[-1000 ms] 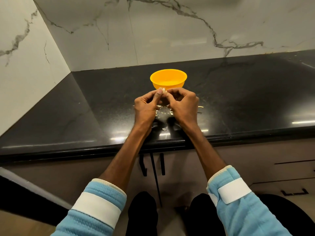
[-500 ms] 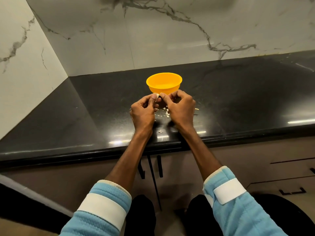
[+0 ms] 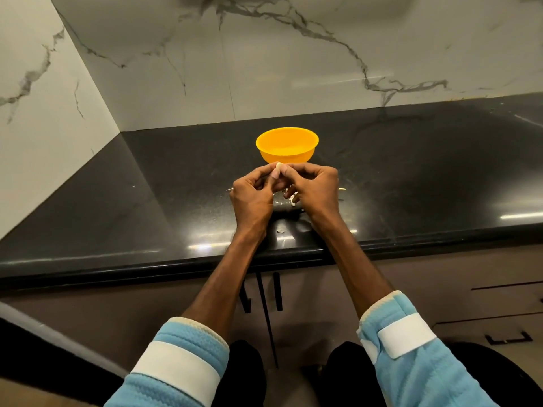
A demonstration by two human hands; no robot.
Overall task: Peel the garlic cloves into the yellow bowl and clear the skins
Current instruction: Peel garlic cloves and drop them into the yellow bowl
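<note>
Fingers of the left hand (image 3: pixel 252 198) curl in to pinch a garlic clove (image 3: pixel 278 165) at their tips, held up just in front of the yellow bowl (image 3: pixel 286 155) — likely so the clove can drop straight in once bare. The right hand (image 3: pixel 317 189) meets it from the other side, thumb and forefinger nipping the same clove to work the skin loose. Below and between them, skins (image 3: pixel 293 201) lie scattered on the dark worktop (image 3: pixel 411 177) — not yet cleared.
</note>
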